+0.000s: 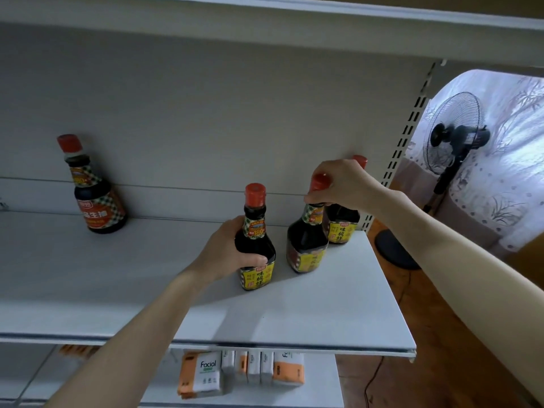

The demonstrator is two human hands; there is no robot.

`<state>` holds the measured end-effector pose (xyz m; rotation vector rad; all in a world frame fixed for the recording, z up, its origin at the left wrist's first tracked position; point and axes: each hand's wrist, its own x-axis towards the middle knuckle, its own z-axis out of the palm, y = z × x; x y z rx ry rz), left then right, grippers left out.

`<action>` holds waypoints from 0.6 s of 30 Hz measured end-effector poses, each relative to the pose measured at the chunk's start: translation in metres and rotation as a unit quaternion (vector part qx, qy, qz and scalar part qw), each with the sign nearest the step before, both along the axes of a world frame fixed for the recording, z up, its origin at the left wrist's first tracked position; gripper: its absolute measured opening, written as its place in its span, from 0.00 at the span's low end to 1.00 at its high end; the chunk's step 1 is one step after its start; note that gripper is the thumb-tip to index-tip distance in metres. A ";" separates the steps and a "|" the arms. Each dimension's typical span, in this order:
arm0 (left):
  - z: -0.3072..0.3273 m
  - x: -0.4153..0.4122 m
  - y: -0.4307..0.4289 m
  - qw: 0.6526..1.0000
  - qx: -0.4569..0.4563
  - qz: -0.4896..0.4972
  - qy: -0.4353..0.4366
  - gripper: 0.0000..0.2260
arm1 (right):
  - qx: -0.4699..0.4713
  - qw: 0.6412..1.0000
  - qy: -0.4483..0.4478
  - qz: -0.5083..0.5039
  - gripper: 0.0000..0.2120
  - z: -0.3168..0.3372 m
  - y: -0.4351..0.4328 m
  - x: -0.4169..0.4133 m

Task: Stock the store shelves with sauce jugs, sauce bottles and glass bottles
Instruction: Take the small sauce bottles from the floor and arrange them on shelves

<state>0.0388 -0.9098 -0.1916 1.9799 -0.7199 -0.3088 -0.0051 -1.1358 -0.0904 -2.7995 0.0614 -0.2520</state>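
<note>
On the white shelf (pixel 103 284) stand dark sauce bottles with red caps and yellow labels. My left hand (pixel 226 251) grips the shoulder of the middle bottle (pixel 257 245), which stands upright. My right hand (pixel 341 184) pinches the cap and neck of a second bottle (pixel 307 248), which leans to the left. Behind that one, a third bottle (pixel 343 225) stands against the back panel, half hidden by my right hand. Far to the left, a rounder sauce bottle (pixel 98 198) with a red label stands alone near the back.
The shelf ends at its right edge (pixel 391 290), next to a slotted upright (pixel 409 128). Beyond it a black standing fan (pixel 453 136) stands before a curtain. On the lower shelf lie several facial tissue packs (pixel 203 372). Another shelf board (pixel 265 13) hangs overhead.
</note>
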 end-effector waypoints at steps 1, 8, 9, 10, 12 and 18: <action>0.000 0.000 -0.001 1.000 0.000 0.001 -0.002 0.27 | -0.011 1.000 -0.003 -0.010 0.18 -0.001 0.001 0.005; -0.005 0.005 0.000 1.000 -0.010 0.008 -0.006 0.24 | -0.004 0.998 0.014 -0.061 0.15 0.001 -0.006 0.035; -0.005 0.005 -0.001 1.000 -0.011 0.007 -0.009 0.24 | 0.002 0.998 0.018 -0.064 0.15 0.001 -0.009 0.038; -0.006 0.006 -0.001 1.000 -0.012 0.007 -0.011 0.24 | 0.006 0.997 0.019 -0.069 0.17 0.001 -0.011 0.042; -0.009 0.008 0.000 1.000 -0.015 0.006 -0.011 0.24 | 0.000 0.997 0.020 -0.079 0.18 0.001 -0.016 0.046; -0.008 0.011 -0.003 1.000 -0.016 0.002 0.002 0.25 | -0.027 0.995 0.034 -0.089 0.19 0.000 -0.025 0.057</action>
